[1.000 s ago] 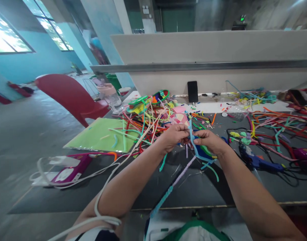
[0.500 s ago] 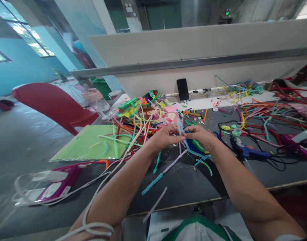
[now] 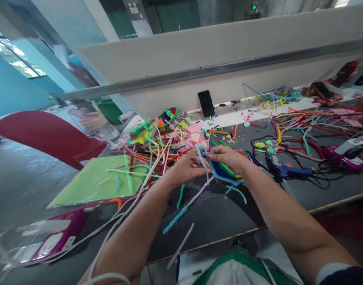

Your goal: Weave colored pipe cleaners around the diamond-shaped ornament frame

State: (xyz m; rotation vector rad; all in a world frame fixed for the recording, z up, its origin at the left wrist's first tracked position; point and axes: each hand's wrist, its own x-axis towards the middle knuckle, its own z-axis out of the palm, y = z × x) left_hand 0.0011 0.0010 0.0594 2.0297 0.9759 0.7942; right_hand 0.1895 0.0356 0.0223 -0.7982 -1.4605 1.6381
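Two-handed pinch: left hand [image 3: 186, 168], right hand [image 3: 229, 156] closed on light-blue fuzzy pipe cleaner [image 3: 201, 152] over dark grey desk [image 3: 223, 213] middle. I judge springy loop could slip loose, unbend.

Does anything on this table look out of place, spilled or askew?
Yes: pipe cleaners lie in a tangled heap beyond the left hand, and cut bits are strewn near the propped phone. One lilac pipe cleaner overhangs the table's front edge. The right hand and left hand pinch a light blue pipe cleaner.

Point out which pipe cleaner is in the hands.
The light blue pipe cleaner, looped between left hand and right hand; the rest lie loose on the table.
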